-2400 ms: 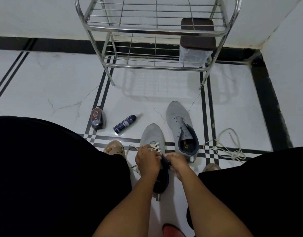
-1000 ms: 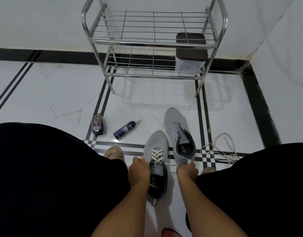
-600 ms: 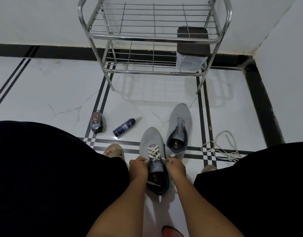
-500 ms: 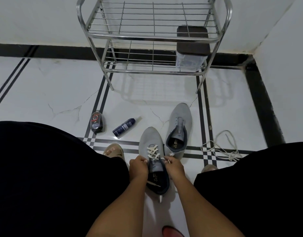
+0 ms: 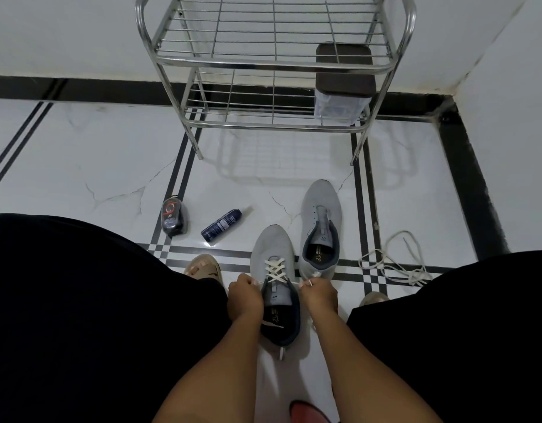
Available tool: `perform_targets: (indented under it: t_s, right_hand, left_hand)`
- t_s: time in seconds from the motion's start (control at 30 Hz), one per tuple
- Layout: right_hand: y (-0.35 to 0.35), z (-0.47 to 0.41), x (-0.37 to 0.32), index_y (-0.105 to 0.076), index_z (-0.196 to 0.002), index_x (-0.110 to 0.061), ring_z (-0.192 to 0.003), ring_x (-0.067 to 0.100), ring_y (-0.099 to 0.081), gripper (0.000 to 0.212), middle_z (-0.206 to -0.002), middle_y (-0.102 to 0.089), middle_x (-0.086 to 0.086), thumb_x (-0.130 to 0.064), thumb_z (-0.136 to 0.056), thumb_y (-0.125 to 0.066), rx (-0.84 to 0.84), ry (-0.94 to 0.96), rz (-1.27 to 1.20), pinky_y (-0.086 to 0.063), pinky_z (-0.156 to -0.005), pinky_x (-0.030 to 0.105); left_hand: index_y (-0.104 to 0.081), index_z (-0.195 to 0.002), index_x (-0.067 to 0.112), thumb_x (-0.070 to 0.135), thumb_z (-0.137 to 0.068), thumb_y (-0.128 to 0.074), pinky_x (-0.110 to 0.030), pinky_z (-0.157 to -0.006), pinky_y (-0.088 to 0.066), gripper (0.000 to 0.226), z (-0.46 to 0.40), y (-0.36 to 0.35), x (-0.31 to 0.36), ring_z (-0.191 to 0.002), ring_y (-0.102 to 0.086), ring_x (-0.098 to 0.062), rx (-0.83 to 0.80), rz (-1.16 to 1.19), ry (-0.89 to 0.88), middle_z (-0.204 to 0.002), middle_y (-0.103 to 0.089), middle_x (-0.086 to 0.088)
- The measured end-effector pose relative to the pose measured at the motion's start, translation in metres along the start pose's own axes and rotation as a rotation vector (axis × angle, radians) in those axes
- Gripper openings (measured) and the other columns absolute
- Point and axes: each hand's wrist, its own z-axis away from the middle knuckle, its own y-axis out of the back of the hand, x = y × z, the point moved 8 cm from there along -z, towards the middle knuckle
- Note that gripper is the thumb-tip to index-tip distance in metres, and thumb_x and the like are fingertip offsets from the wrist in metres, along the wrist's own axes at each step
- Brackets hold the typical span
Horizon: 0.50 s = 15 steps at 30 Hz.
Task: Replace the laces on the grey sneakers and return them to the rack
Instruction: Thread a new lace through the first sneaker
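Note:
A grey sneaker (image 5: 272, 248) lies on the floor between my knees, toe pointing away, with a white lace (image 5: 275, 271) crossed through its eyelets. My left hand (image 5: 244, 296) is closed on the lace's left end beside the collar. My right hand (image 5: 319, 293) is closed on the right end, and both ends are stretched sideways. The second grey sneaker (image 5: 321, 221) stands just right of it, without a lace. The steel wire rack (image 5: 272, 64) stands against the far wall.
A loose white lace (image 5: 395, 267) lies tangled on the tiles at right. A dark spray can (image 5: 222, 224) and a shoe polish bottle (image 5: 173, 218) lie at left. A brown-lidded clear box (image 5: 343, 83) sits on the rack's lower shelf. My sandalled feet flank the shoe.
Both hands closed in on the shoe's collar, then moved apart again, and the lace ends are now stretched out to either side. The view has shifted slightly.

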Motion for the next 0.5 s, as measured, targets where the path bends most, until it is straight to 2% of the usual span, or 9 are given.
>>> perform_targets:
  t_s: [0.07,0.17,0.27,0.33,0.4,0.43,0.5]
  right_hand:
    - [0.0,0.003,-0.003,-0.065,-0.116,-0.017,-0.107,0.033,-0.06,0.029,-0.119,-0.064,0.013,-0.032,-0.093,-0.053,0.008,0.021,0.084,-0.049,-0.082,0.034]
    - [0.0,0.012,-0.011,-0.054,-0.127,-0.014,-0.115,0.031,-0.058,0.04,-0.126,-0.059,0.01,-0.037,-0.095,-0.052,0.008,0.04,0.284,-0.045,-0.082,0.035]
    - [0.006,0.015,-0.025,-0.057,-0.125,-0.013,-0.115,0.027,-0.057,0.033,-0.128,-0.057,0.008,-0.026,-0.095,-0.05,-0.005,0.052,0.434,-0.046,-0.08,0.034]
    - [0.01,0.015,-0.035,-0.059,-0.12,-0.012,-0.113,0.027,-0.057,0.031,-0.125,-0.058,0.008,-0.021,-0.092,-0.049,-0.044,0.058,0.413,-0.048,-0.083,0.035]
    - [0.012,0.015,-0.043,-0.057,-0.12,-0.011,-0.111,0.028,-0.057,0.033,-0.124,-0.058,0.009,-0.021,-0.09,-0.049,-0.078,0.082,0.329,-0.049,-0.085,0.036]
    - [0.013,0.016,-0.046,-0.055,-0.122,-0.01,-0.112,0.029,-0.056,0.035,-0.124,-0.057,0.01,-0.023,-0.09,-0.048,-0.085,0.087,0.298,-0.048,-0.084,0.035]
    - [0.013,0.02,-0.053,-0.055,-0.123,-0.005,-0.112,0.031,-0.056,0.037,-0.124,-0.058,0.013,-0.024,-0.093,-0.045,-0.097,0.111,0.245,-0.046,-0.082,0.034]
  left_hand:
    - [-0.058,-0.113,0.015,0.025,-0.097,-0.049,-0.037,-0.088,-0.047,0.021,0.002,0.003,0.001,-0.108,-0.056,-0.033,0.017,0.042,0.009,-0.12,-0.057,-0.013]
    - [-0.046,-0.126,0.009,0.031,-0.097,-0.049,-0.039,-0.091,-0.044,0.037,0.011,0.007,0.001,-0.115,-0.054,-0.035,0.017,0.093,0.072,-0.129,-0.053,-0.015]
    - [-0.046,-0.131,0.004,0.029,-0.102,-0.035,-0.036,-0.094,-0.043,0.04,0.019,-0.003,-0.002,-0.12,-0.052,-0.034,-0.138,0.047,0.13,-0.132,-0.053,-0.017]
    - [-0.049,-0.133,0.001,0.02,-0.101,-0.035,-0.033,-0.098,-0.043,0.04,0.018,-0.016,-0.01,-0.124,-0.052,-0.031,-0.28,-0.027,0.172,-0.136,-0.053,-0.016]
    - [-0.045,-0.138,-0.001,0.015,-0.102,-0.036,-0.034,-0.106,-0.037,0.041,0.011,-0.03,-0.027,-0.131,-0.045,-0.029,-0.378,-0.107,0.227,-0.143,-0.046,-0.016]
    - [-0.041,-0.14,-0.001,0.015,-0.102,-0.036,-0.035,-0.109,-0.033,0.042,0.01,-0.034,-0.03,-0.134,-0.041,-0.03,-0.403,-0.122,0.223,-0.146,-0.042,-0.016]
    - [-0.039,-0.14,0.001,0.017,-0.099,-0.04,-0.036,-0.107,-0.035,0.045,0.016,-0.024,-0.029,-0.133,-0.041,-0.032,-0.337,-0.061,0.229,-0.145,-0.042,-0.017]
